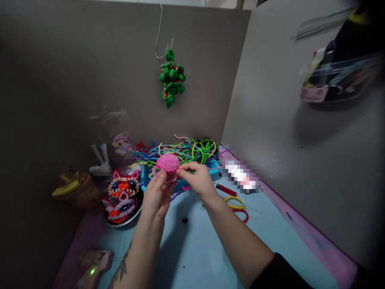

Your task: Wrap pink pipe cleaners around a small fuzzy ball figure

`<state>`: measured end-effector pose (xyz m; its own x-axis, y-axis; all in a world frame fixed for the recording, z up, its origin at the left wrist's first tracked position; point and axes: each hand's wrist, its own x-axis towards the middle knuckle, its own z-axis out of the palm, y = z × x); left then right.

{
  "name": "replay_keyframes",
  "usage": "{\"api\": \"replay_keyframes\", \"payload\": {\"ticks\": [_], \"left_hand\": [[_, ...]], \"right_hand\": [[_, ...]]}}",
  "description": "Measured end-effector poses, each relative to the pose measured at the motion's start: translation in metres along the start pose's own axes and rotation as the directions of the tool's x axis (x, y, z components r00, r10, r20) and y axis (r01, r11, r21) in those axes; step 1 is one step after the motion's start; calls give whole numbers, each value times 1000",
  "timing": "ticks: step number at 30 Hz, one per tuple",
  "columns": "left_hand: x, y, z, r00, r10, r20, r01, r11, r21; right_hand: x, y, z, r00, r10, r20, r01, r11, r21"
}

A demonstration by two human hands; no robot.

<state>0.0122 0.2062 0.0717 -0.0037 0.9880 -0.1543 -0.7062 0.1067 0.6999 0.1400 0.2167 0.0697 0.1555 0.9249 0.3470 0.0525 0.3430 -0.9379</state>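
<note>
A pink pipe-cleaner ball (167,162) is held up above the light blue table (198,249). My left hand (157,193) grips it from below, fingers closed round its underside. My right hand (195,180) pinches its right side between thumb and fingertips. A loose pink strand curls out beneath the ball. Just behind the hands lies a blue tray (214,170) heaped with colourful pipe cleaners (183,150).
A plate (128,218) with a pink, red and white pipe-cleaner figure (122,194) sits at the left. Yellow and red loops (237,206) and a red lighter (225,190) lie at the right. A green ornament (172,78) hangs on the grey partition. A device with a green light (94,267) rests front left.
</note>
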Motion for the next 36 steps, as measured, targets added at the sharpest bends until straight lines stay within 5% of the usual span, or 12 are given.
{"api": "replay_keyframes", "payload": {"ticks": [4, 8, 16, 23, 28, 36], "left_hand": [[0, 2, 1, 997, -73, -24, 72, 996, -43], [0, 0, 2, 998, -67, -9, 67, 995, -74], [3, -6, 3, 991, -19, -132, 2, 991, -131], [-2, -3, 7, 997, -38, -63, 26, 984, -179], [-8, -11, 11, 997, 64, 35, -58, 988, -142], [-7, -19, 12, 969, 246, -36, -244, 969, 40]], "right_hand": [[0, 1, 6, 981, 166, 101, -187, 944, 271], [-2, 4, 15, 975, 201, 99, -224, 894, 389], [-6, 5, 22, 981, 184, 54, -191, 907, 375], [-8, 4, 22, 984, 177, 35, -175, 897, 406], [-8, 2, 23, 976, 215, -19, -183, 871, 456], [-10, 3, 24, 983, 182, -26, -154, 894, 422]]}}
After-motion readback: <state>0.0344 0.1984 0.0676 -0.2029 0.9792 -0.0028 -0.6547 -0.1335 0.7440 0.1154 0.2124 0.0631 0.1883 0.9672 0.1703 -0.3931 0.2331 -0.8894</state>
